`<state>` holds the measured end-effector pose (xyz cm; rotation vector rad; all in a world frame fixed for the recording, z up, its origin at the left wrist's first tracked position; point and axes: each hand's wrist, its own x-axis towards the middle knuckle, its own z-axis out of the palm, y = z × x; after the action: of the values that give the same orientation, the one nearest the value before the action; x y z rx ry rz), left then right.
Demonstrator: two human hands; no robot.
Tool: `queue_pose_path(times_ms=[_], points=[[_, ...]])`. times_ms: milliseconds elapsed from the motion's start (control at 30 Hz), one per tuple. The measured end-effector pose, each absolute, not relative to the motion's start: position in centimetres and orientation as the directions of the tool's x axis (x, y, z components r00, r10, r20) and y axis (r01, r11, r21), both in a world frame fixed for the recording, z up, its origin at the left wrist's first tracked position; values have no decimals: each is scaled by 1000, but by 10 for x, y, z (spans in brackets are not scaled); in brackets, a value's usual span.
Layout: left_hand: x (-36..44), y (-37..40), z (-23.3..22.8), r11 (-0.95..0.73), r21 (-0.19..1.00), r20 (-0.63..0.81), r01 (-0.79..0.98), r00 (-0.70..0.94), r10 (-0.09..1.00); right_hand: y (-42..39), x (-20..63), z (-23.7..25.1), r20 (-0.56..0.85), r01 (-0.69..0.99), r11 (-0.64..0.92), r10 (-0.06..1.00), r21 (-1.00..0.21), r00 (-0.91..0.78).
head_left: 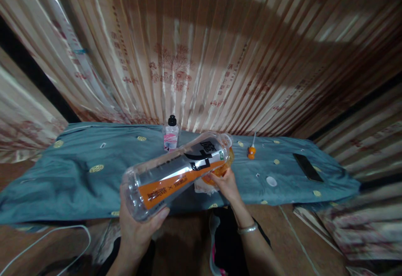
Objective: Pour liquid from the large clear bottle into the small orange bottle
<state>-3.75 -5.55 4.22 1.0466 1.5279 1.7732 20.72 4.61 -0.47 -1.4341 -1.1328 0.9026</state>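
My left hand point(138, 221) grips the base of a large clear plastic bottle point(176, 171) with an orange, silver and black label. The bottle lies almost on its side, its neck pointing up and to the right. My right hand point(226, 184) is at the neck end and holds an orange piece point(220, 169) under the bottle's mouth; whether this is a cap or a small container cannot be told. A silver bracelet sits on my right wrist. Both hands hover over the near edge of a table covered with a blue-grey cloth point(78, 171).
A small clear bottle with a black cap point(171, 135) stands at the back of the cloth. An orange small object with a white stick point(251, 152) and a dark phone point(307, 167) lie to the right. A pleated curtain hangs behind. A white cable point(47, 236) runs at lower left.
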Motion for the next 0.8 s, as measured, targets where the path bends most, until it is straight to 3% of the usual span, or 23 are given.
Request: queue_pose_path(times_ms=[167, 333, 567, 800], points=[[-38, -56, 41, -184, 979, 201, 84, -483, 852, 47, 208, -6, 48, 191, -4, 962, -982, 268], [-30, -57, 48, -194, 980, 183, 36, -540, 821, 47, 207, -6, 50, 186, -5, 957, -982, 287], [-42, -55, 44, -198, 974, 226, 107, -468, 854, 45, 206, -2, 63, 173, 16, 961, -985, 270], [-29, -58, 50, -207, 977, 196, 41, -542, 818, 47, 208, -7, 31, 170, -15, 964, -985, 264]])
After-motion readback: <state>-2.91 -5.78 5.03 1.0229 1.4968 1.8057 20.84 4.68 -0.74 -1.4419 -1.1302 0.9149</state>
